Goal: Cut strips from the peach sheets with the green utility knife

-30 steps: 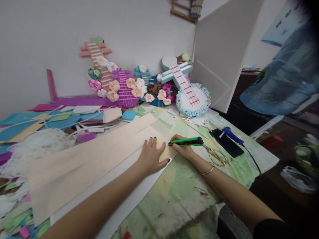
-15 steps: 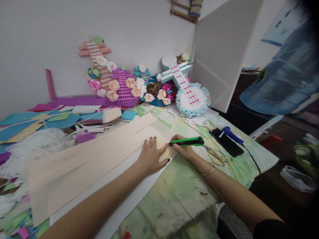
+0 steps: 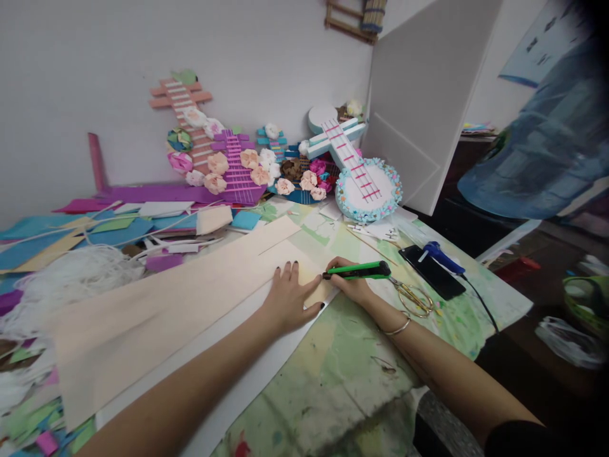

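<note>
My left hand [image 3: 288,298] lies flat, fingers spread, pressing down the right end of a long cream foam sheet [image 3: 157,304]. That sheet rests on a white board [image 3: 247,374] on the paint-stained table [image 3: 352,374]. My right hand [image 3: 349,285] grips a green and black utility knife [image 3: 358,271], held nearly level. Its tip points left at the sheet's right edge, close to my left fingertips.
Gold-handled scissors [image 3: 413,299], a black phone [image 3: 432,271] and a blue glue gun [image 3: 442,257] with a cord lie right of the knife. Foam guitars with paper flowers [image 3: 238,166] lean on the wall. White string [image 3: 71,273] and coloured scraps [image 3: 95,228] crowd the left. A white panel [image 3: 419,95] stands behind.
Almost nothing differs. The knife has shifted very slightly to the right; my left hand stays flat on the sheet.
</note>
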`<state>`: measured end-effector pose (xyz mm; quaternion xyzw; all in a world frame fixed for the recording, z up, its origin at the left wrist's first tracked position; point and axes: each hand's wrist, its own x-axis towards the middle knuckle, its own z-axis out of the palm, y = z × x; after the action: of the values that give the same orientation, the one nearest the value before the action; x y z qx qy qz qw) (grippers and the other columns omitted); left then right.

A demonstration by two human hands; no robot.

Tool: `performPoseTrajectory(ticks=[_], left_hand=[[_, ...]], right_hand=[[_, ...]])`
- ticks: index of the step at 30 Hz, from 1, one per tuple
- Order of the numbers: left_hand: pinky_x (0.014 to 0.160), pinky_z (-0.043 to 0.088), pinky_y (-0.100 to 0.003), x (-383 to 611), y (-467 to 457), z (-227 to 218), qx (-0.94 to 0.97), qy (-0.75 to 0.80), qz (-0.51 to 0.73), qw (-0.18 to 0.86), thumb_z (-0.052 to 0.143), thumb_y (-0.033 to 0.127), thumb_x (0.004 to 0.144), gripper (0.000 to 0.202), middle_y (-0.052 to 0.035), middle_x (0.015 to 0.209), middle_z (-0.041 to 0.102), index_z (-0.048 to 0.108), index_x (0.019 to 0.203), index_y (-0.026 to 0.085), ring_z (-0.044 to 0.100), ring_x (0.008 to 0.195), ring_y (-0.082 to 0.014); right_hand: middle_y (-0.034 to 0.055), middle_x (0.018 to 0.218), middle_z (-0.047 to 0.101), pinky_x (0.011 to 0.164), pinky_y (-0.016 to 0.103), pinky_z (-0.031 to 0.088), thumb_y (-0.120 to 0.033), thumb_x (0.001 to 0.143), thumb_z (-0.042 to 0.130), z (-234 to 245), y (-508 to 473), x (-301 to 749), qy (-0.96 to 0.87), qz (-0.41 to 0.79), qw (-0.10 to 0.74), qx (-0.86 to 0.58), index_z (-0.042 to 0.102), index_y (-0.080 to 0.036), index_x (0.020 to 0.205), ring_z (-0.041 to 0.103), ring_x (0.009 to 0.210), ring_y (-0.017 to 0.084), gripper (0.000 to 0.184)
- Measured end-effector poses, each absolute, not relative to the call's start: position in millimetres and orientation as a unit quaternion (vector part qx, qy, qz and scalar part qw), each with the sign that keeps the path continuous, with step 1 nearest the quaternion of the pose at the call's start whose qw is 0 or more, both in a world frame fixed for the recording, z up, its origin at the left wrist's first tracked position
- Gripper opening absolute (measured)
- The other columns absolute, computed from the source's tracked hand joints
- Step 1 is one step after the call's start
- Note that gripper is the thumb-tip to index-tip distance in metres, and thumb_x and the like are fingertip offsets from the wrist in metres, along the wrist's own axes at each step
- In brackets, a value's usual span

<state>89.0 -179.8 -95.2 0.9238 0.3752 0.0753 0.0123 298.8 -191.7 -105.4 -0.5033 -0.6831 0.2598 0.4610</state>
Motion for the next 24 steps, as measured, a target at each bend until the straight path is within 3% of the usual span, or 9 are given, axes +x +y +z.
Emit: performPoseTrajectory(ticks=[24], left_hand=[[0.106, 0.022, -0.062, 89.1, -178.7, -97.7, 0.923, 0.378, 0.074, 0.014, 0.047, 0.061, 0.087, 0.064, -0.0158, 0.152, 0.035, 0.038, 0.147, 0.038, 0.027, 0.138, -0.0486]], right_hand=[[0.0007, 0.07, 0.062, 0.06, 0.026, 0.042, -0.019, 0.067, 0.053, -104.1, -195.3, 298.9, -0.679, 0.26, 0.466, -0.505, 0.058, -0.019, 0.077, 0.054, 0.064, 0.015, 0.011]])
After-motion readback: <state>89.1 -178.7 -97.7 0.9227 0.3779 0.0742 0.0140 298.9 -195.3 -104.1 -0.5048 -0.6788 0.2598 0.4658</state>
